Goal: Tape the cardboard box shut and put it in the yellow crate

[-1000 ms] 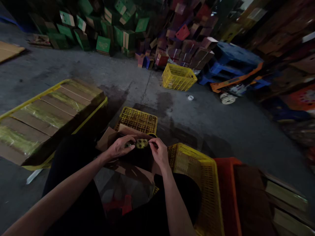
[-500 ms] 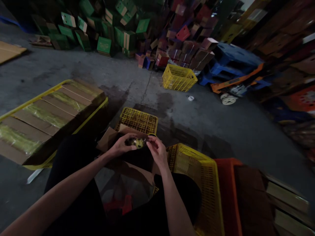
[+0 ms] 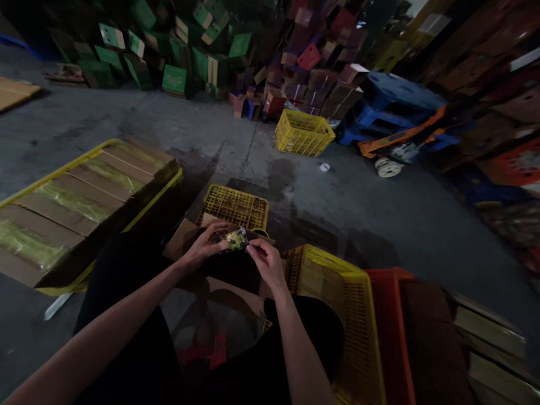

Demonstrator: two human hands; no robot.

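My left hand [image 3: 206, 246] and my right hand [image 3: 265, 263] meet over an open cardboard box [image 3: 185, 239] in front of my knees. Between them is a small yellow object in shiny clear wrapping [image 3: 234, 239]. The left hand's fingers curl around its left side. With fingers pinched, the right hand touches its right end. What the object is stays too dark to make out.
A yellow plastic crate [image 3: 337, 315] stands at my right knee, an orange one [image 3: 390, 332] beside it. Another yellow crate [image 3: 234, 206] lies beyond the box, a third [image 3: 304, 133] farther off. Taped cartons [image 3: 80, 197] sit left; green and red boxes are piled behind.
Both hands have shifted slightly left and up with the wrapped object, and the shiny wrapping now shows more plainly around it.
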